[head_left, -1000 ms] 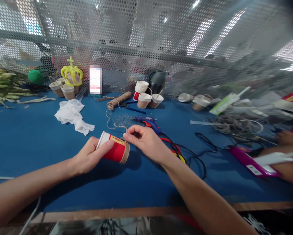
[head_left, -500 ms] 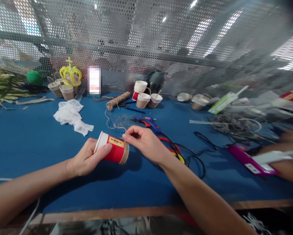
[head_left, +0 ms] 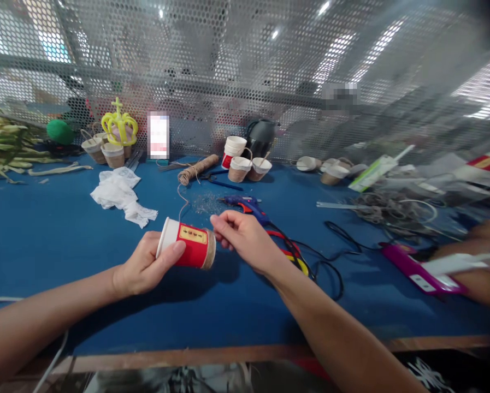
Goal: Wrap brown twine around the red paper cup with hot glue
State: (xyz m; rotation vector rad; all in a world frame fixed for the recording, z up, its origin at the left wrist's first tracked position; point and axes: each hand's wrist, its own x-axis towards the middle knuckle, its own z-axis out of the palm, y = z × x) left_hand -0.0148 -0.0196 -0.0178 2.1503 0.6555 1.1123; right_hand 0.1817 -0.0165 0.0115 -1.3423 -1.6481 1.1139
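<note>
A paper cup (head_left: 194,252) with a red band and a gold label lies tilted in my left hand (head_left: 144,262), its white rim to the left. My left thumb presses on the cup's side. Brown twine is wound around the cup's base end. Close by that base, my right hand (head_left: 236,232) is closed in a pinch on the twine, though the strand hardly shows at the fingertips. From the twine roll (head_left: 198,168) a loose length runs down and goes out of sight behind the cup.
Beyond my hands lie a blue glue gun (head_left: 245,204) with a black cord and a crumpled white cloth (head_left: 122,194). Twine-wrapped cups (head_left: 240,170) stand at the back. To the right are a purple power strip (head_left: 419,270) and another person's arm (head_left: 478,267).
My right hand has shifted slightly right and down along the cup's base. The loose twine, which ran to my right fingertips, now drops behind the cup further left.
</note>
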